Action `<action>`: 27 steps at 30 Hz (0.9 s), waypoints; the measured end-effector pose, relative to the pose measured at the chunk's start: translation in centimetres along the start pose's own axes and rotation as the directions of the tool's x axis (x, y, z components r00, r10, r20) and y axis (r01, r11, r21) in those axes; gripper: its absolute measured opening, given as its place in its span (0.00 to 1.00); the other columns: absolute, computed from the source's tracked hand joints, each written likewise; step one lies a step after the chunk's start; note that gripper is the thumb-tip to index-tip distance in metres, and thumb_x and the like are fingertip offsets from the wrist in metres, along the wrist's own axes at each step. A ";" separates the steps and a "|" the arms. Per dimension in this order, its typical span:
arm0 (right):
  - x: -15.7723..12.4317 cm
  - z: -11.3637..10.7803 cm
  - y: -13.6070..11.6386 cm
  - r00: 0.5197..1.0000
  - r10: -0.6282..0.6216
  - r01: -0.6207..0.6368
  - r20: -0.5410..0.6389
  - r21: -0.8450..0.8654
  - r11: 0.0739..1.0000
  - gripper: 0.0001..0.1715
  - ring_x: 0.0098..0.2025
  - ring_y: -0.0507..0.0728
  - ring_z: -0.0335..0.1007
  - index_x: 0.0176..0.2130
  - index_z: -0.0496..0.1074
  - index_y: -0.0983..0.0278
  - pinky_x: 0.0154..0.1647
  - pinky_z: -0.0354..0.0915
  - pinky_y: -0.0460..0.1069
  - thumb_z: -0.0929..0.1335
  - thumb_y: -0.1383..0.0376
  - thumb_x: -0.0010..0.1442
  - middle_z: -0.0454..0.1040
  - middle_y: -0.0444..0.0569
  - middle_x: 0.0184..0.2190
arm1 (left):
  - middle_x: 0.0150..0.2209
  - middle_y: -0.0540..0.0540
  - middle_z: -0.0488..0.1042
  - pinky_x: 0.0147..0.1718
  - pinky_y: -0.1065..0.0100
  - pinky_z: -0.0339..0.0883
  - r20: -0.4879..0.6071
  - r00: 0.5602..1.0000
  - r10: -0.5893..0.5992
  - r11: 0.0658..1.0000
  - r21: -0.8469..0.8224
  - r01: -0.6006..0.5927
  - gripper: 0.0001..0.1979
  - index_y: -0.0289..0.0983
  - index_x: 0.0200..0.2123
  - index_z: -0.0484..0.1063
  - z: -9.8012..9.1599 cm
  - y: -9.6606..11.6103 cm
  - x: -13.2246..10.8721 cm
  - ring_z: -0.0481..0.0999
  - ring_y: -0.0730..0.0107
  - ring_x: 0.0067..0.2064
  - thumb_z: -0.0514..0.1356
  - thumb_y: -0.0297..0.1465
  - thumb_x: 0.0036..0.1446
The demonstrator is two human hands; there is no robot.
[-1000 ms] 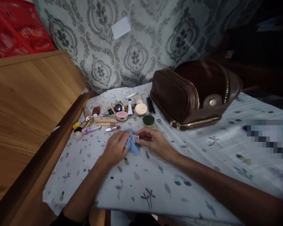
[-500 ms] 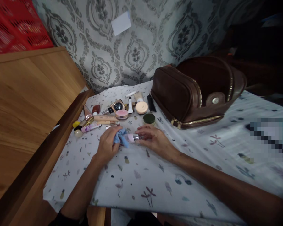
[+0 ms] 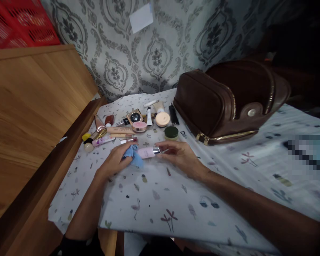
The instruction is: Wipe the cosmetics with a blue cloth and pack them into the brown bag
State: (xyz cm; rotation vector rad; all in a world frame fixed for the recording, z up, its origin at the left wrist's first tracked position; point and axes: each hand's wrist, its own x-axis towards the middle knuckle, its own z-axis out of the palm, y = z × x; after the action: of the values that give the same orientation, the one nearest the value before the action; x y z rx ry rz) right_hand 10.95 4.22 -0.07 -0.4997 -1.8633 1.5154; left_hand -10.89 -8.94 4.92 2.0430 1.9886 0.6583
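Note:
My left hand (image 3: pixel 114 159) is closed round a crumpled blue cloth (image 3: pixel 133 155), which covers the left end of a pale pink cosmetic tube (image 3: pixel 146 152). The tube lies level just above the table, its silver cap pointing right. My right hand (image 3: pixel 181 156) has its thumb and fingers closed at that cap. Just beyond the hands are a lip gloss (image 3: pixel 128 140) and a jar with a dark green lid (image 3: pixel 171 132). Further back sit a pink compact (image 3: pixel 139 126), a beige round compact (image 3: pixel 162 119) and a small white tube (image 3: pixel 149 116).
A brown leather bag (image 3: pixel 216 103) with gold zips stands at the back right. Several more cosmetics, among them a purple-patterned tube (image 3: pixel 102 141), cluster on the left. A wooden panel (image 3: pixel 37 96) borders the table's left side, with a red crate (image 3: pixel 21 23) behind it.
The cloth in my left hand has slid left along the tube, baring more of its pink body. My right hand stays at the cap. The camera view has shifted slightly.

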 end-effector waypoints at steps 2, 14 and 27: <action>0.2 -0.2 0.2 1.000 0.020 -0.019 -0.020 0.039 0.999 0.20 0.39 0.56 0.76 0.43 0.78 0.61 0.44 0.73 0.54 0.75 0.58 0.50 0.79 0.48 0.37 | 0.48 0.44 0.77 0.46 0.61 0.69 0.007 0.999 -0.050 0.998 -0.048 0.050 0.23 0.37 0.55 0.70 0.0 -0.4 0.1 0.76 0.58 0.44 0.53 0.27 0.55; 0.4 0.0 -0.9 0.982 0.179 -0.155 -0.066 0.267 0.951 0.21 0.27 0.49 0.70 0.31 0.69 0.63 0.27 0.70 0.46 0.76 0.51 0.47 0.72 0.42 0.27 | 0.52 0.43 0.75 0.56 0.58 0.63 -0.126 0.974 -0.188 0.928 -0.348 0.134 0.22 0.36 0.54 0.71 2.5 -0.9 0.9 0.72 0.57 0.54 0.52 0.29 0.56; 0.7 -0.5 -1.3 0.925 0.359 -0.217 -0.122 0.605 0.766 0.29 0.22 0.50 0.72 0.26 0.66 0.64 0.24 0.67 0.45 0.77 0.45 0.44 0.74 0.43 0.21 | 0.54 0.44 0.73 0.49 0.66 0.64 0.108 0.974 -0.200 0.812 -0.537 0.226 0.24 0.41 0.54 0.72 1.4 2.0 0.0 0.70 0.54 0.54 0.62 0.45 0.57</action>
State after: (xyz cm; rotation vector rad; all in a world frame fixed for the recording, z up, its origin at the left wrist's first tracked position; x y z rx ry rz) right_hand 10.94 4.69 1.39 -0.6521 -1.0801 2.0312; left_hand -8.48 -8.83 4.58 1.4556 1.7025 0.9817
